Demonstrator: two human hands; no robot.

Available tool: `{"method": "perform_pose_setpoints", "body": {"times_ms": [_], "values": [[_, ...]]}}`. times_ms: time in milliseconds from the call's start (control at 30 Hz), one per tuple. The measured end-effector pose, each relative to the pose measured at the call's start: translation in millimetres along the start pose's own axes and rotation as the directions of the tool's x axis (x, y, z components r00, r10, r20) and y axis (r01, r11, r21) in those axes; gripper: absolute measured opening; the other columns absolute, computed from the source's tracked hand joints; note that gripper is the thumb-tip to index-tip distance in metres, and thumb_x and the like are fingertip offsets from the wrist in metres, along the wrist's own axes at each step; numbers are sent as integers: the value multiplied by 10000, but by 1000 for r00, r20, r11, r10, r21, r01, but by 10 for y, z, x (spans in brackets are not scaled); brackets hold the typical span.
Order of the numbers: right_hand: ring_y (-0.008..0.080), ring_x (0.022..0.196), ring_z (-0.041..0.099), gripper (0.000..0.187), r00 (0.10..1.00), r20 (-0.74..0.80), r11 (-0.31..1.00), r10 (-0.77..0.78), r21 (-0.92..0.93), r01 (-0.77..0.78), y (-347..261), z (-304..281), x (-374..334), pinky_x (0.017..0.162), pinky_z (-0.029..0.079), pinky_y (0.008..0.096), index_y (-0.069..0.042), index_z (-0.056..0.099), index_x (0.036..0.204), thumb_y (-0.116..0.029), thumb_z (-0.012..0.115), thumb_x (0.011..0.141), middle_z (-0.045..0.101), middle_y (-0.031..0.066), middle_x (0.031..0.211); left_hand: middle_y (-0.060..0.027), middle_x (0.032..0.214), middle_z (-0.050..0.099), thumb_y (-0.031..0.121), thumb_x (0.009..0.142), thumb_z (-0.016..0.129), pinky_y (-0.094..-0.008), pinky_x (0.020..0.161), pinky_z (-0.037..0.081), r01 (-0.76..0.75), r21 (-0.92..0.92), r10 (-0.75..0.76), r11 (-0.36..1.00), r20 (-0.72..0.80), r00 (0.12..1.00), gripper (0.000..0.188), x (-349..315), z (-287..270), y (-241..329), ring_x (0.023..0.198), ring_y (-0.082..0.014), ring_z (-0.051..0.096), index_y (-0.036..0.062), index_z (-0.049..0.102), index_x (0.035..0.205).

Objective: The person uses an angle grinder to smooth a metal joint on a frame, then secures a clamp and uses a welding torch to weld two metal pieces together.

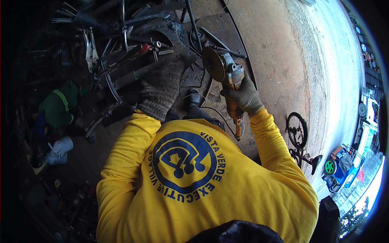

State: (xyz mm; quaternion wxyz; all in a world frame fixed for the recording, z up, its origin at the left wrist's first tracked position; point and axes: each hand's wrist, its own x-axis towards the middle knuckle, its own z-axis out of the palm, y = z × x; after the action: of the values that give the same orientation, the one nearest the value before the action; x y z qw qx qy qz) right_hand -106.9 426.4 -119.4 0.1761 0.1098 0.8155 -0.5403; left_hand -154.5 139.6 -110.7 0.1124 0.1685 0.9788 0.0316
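Observation:
My right hand, in a grey knit work glove, is closed around the body of an angle grinder. The grinder's round brown disc points up and to the left, and its yellowish rear end with the cord hangs below my hand. On the left, my left hand wears a similar dark knit glove and rests at the edge of the cluttered dark metal bench. Its fingers blend into the dark metal there, so their grip is hidden. Locking pliers and a combination wrench lie farther left and back.
A dark metal plate and a bent rod lie beyond the grinder. A black cord runs near my feet. A person in green crouches at left. A bicycle stands right, with vehicles beyond.

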Motion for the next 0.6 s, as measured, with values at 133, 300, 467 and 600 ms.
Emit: {"method": "perform_pose_setpoints", "body": {"times_ms": [133,300,467,600], "values": [[257,1143,677,816,1000,-3,1000,3,10,-2,-24,2,20,1014,525,394,-40,550,1368,-257,941,685,702,137,1245,-155,1297,678,182,1029,512,-503,868,594,-1,-22,0,1000,-29,1000,413,72,12,-63,1117,-370,702,244,573,1433],[249,1128,675,785,1000,16,996,-3,94,1,24,44,64,1007,526,392,-41,565,1352,-222,931,681,700,129,1229,-133,1355,646,248,1062,458,-490,1031,526,21,-71,-19,997,27,999,371,171,-26,-79,1205,-330,654,201,615,1395],[262,1123,667,820,1000,3,998,-4,63,3,-33,59,82,1004,526,400,-37,544,1370,-207,921,662,688,134,1222,-131,1419,622,274,1064,458,-476,1098,483,-3,-111,15,994,110,994,400,209,-154,-102,1285,-316,614,177,596,1426],[278,1126,664,859,999,0,998,48,47,-48,-63,59,95,1005,525,410,-39,529,1382,-247,923,647,683,145,1223,-154,1284,692,217,1044,487,-501,973,547,24,-45,-21,999,46,999,343,131,-135,-91,1159,-358,679,198,648,1347]]}}
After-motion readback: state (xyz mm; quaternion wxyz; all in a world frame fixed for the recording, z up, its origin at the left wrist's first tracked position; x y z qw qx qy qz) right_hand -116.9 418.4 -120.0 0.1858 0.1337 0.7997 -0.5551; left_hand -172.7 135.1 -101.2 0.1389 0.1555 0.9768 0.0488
